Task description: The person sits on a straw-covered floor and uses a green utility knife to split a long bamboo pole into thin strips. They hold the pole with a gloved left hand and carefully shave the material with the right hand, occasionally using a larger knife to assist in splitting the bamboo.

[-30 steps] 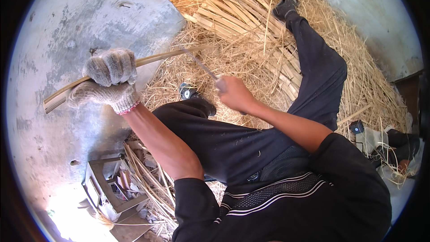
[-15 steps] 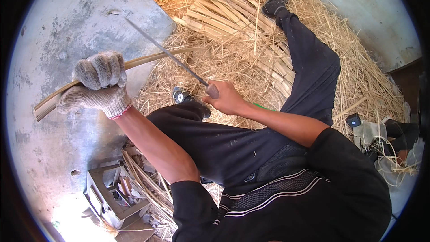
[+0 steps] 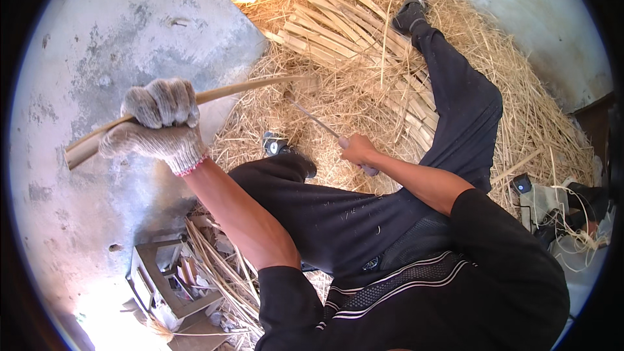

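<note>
My left hand [image 3: 159,123], in a grey-white knitted glove, is closed around a long pale bamboo strip [image 3: 244,86]. The strip slants up to the right, its wider end sticking out left of the glove and its thin far end blurred over the shavings. Bare, my right hand [image 3: 359,151] grips the wooden handle of a long, narrow-bladed knife [image 3: 312,117]. The blade points up and left, its tip below the strip's far end and apart from it. Both hands are held above the floor, in front of my black-trousered legs.
Thin shavings [image 3: 253,120] cover the floor between my legs. Split bamboo strips [image 3: 325,32] lie in a pile beyond. At lower left stands a small wooden frame [image 3: 156,279] with scraps in it, beside the worn grey wall [image 3: 84,201]. Bags and tangled strands [image 3: 565,214] sit at right.
My right hand has drawn the knife right and toward me, so the blade no longer crosses the bamboo strip. The strip has turned slightly in my left hand. The whole view has shifted a little.
</note>
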`<act>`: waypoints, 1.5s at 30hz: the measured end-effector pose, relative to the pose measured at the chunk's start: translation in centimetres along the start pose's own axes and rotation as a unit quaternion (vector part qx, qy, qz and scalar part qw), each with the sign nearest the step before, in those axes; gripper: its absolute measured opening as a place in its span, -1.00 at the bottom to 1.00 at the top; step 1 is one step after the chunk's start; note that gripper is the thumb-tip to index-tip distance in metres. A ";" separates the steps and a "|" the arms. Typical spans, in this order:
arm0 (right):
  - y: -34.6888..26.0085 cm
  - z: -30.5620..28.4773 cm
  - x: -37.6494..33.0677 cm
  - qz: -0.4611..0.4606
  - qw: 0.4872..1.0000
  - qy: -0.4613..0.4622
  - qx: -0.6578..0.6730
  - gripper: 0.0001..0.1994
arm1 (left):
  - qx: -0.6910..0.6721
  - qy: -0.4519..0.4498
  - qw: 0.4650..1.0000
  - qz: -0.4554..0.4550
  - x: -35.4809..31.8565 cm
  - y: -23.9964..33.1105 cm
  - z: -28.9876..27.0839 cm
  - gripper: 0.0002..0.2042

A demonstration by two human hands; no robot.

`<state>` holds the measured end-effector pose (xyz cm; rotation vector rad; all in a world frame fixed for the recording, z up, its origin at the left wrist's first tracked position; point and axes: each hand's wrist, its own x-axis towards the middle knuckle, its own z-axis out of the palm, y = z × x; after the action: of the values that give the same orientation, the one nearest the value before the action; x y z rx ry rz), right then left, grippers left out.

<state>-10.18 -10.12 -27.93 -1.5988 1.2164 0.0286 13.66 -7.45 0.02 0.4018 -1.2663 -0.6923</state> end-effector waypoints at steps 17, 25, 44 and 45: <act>10.7 -5.4 5.6 0.032 0.948 0.172 -0.267 -0.72 | 0.261 0.272 0.925 0.045 -0.4 0.1 1.7 -0.26; 10.5 -1.2 7.1 0.136 0.889 -0.306 -0.312 -0.77 | 0.272 0.213 0.937 0.047 -0.5 0.5 0.2 -0.27; 20.4 4.3 9.6 0.055 0.874 0.059 -0.479 -0.77 | 0.591 0.327 0.737 -0.018 -1.2 1.0 1.0 -0.32; 21.7 4.2 9.9 0.036 0.881 0.064 -0.467 -0.77 | 0.580 0.363 0.728 -0.042 -1.1 1.4 1.0 -0.31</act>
<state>-18.40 -11.60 -50.65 -2.4027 1.4652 0.6557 12.85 -5.56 0.34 1.5985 -0.7538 0.3228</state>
